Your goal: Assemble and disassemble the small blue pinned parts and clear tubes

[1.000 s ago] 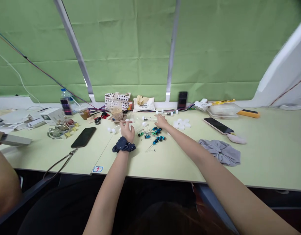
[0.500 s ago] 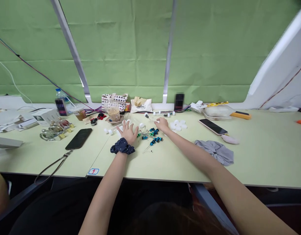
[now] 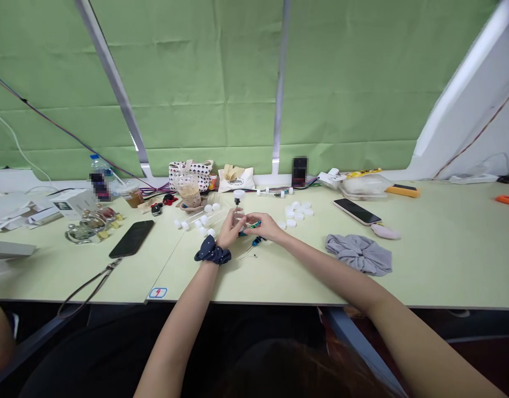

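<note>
Both hands meet over the pale green table [image 3: 445, 260], close together with fingertips nearly touching. Left hand [image 3: 230, 229], with a dark blue scrunchie [image 3: 213, 253] on its wrist, is closed around a clear plastic tube with a white cap [image 3: 239, 197], held upright just above the table. Right hand [image 3: 266, 226] pinches a small green wired component [image 3: 254, 224] right beside the tube.

More blue wired components [image 3: 256, 241] lie under and just in front of the hands. Capped clear tubes [image 3: 198, 218] lie to the left and loose white round caps [image 3: 298, 210] to the right, both near. A black phone [image 3: 132, 239] and a crumpled grey cloth [image 3: 359, 253] lie well apart on either side.

A second ago the hands lay apart, low on the table among the tubes and components; now they have drawn together, and the tube stands raised.
</note>
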Available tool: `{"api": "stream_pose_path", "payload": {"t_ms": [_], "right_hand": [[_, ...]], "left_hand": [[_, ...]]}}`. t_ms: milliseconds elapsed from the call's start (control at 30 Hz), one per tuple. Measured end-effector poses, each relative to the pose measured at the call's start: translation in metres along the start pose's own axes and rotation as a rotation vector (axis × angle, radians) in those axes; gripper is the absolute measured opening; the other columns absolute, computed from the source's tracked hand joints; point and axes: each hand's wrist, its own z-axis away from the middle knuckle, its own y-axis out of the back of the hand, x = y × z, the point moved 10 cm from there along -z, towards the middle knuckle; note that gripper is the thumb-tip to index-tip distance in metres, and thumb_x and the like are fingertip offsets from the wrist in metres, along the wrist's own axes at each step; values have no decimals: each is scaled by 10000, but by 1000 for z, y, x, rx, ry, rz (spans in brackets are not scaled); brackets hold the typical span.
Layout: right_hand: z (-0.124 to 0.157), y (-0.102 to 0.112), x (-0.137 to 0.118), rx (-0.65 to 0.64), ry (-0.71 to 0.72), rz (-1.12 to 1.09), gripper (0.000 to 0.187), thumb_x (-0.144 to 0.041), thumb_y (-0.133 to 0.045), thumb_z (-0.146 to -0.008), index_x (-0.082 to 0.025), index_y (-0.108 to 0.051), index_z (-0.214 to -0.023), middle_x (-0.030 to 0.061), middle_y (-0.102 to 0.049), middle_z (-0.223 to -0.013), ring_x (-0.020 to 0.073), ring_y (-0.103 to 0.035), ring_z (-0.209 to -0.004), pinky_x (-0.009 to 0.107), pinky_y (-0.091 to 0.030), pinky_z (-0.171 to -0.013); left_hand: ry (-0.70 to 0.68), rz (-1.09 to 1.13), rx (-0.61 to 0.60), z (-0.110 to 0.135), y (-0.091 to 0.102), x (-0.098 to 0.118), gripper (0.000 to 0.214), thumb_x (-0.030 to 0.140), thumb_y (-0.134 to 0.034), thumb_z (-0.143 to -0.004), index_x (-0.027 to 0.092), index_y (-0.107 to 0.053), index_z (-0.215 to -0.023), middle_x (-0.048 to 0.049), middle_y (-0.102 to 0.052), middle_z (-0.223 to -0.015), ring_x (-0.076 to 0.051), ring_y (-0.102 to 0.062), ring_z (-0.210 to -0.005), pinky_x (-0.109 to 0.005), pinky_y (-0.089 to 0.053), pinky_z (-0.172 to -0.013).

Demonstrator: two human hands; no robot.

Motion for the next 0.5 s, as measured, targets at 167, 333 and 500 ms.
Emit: {"api": "stream_pose_path", "payload": {"t_ms": [167, 333, 500], "right_hand": [[-2, 38, 12, 173, -186, -178, 336, -446, -651, -761, -173, -582, -945, 18, -646, -684, 99, -542, -505, 202, -409, -472], [5, 55, 34, 240, -336, -214, 412, -557, -618, -776, -171, -509, -687, -8, -517, -469, 62, -371, -360, 187, -257, -350], [14, 53, 53, 211, -437, -280, 481, -562, -619, -776, -185, -402, -568, -39, -386, -408, 41, -257, -351, 190, -146, -340]], "left_hand": [[-80, -192, -25, -1, 1, 4, 490, 411, -621, -812, 207, -545, -1250, -65, -576, -997, -151, -578, -790, -285, -478, -726], [-132, -206, 27, 0, 8, 13, 434, 411, -703, -740, 186, -631, -1105, -67, -607, -972, -197, -575, -910, -326, -448, -846], [14, -119, 45, 0, 11, 3, 375, 458, -682, -743, 165, -599, -962, -29, -626, -814, -154, -569, -713, -263, -441, -653]]}}
